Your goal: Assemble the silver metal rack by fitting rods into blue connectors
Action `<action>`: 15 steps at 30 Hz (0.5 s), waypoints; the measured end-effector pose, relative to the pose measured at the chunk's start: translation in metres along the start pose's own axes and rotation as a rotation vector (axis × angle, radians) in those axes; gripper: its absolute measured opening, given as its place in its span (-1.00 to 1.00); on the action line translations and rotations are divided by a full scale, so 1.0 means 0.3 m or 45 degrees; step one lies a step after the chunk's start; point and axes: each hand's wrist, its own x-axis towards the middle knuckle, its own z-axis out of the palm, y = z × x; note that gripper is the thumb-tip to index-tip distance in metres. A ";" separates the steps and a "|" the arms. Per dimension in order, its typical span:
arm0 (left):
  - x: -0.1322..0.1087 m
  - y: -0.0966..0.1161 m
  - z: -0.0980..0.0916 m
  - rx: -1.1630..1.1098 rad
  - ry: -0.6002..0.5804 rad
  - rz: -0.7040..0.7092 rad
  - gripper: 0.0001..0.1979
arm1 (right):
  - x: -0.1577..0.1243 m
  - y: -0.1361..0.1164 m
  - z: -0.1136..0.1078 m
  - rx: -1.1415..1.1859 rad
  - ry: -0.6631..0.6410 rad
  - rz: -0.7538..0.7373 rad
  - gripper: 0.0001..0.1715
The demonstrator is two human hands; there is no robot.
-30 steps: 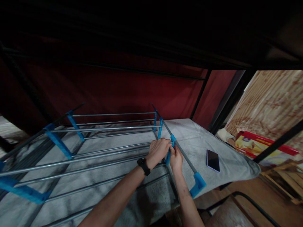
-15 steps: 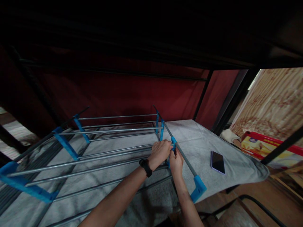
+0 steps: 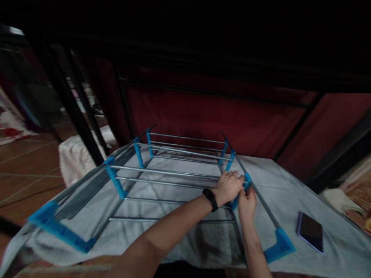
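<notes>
A rack frame of grey metal tubes (image 3: 176,172) and blue plastic connectors lies on a grey blanket (image 3: 275,170). My left hand (image 3: 230,187), with a black band on its wrist, is closed at a blue connector (image 3: 247,179) on the rack's right side. From below, my right hand (image 3: 247,204) pinches the same connector, close beside the left fingertips. My fingers partly hide the connector and the tube ends there. Nearer to me on that side is a blue corner piece (image 3: 279,246), matched by another corner piece (image 3: 62,227) on the left.
Several loose tubes (image 3: 95,189) lie along the left side of the frame. A phone (image 3: 310,231) rests on the blanket at right. Dark metal posts (image 3: 69,104) and a low dark overhang surround the bed, with red cloth (image 3: 208,116) behind.
My view has turned left, so the rack and hands appear farther right and more floor shows at left. Both hands stay at the same connector.
</notes>
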 end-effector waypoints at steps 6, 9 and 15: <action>-0.180 -0.131 -0.040 0.187 0.175 -0.124 -0.65 | 0.011 -0.057 -0.012 -0.027 -0.010 0.034 -0.47; -0.213 -0.188 -0.032 0.158 0.095 -0.125 -0.73 | 0.005 -0.095 -0.010 -0.009 0.030 0.005 -0.38; -0.202 -0.210 -0.008 0.105 0.090 -0.025 -0.71 | -0.010 -0.117 -0.005 0.049 0.043 0.066 -0.37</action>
